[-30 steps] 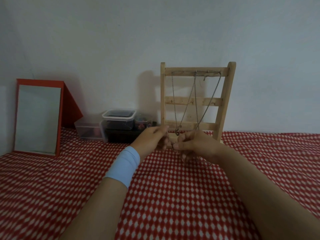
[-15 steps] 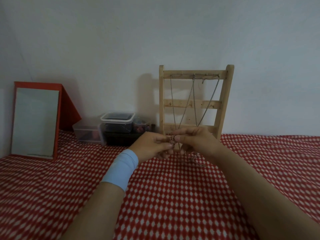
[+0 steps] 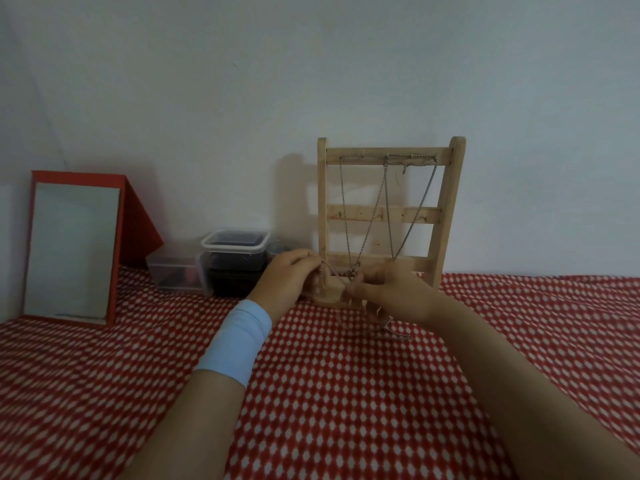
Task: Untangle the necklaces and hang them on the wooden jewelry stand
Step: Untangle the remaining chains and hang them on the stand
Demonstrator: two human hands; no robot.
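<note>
The wooden jewelry stand [image 3: 446, 202] stands upright against the wall on the red checked cloth. Two silver necklaces [image 3: 375, 206] hang in V shapes from its top bar. In front of the stand's foot, my left hand [image 3: 289, 282], with a light blue wristband, and my right hand [image 3: 394, 292] each pinch a thin chain [image 3: 330, 271] stretched between them. More of this chain trails from under my right hand onto the cloth [image 3: 398, 332].
A red-framed mirror [image 3: 72, 247] leans at the left. Clear plastic boxes [image 3: 235, 244] with dark contents sit left of the stand by the wall. The red and white cloth [image 3: 346, 393] covers the whole surface.
My hands have drawn apart a little, pulling the thin chain out between them; a loose end now lies on the cloth under my right hand. The view tilted up slightly.
</note>
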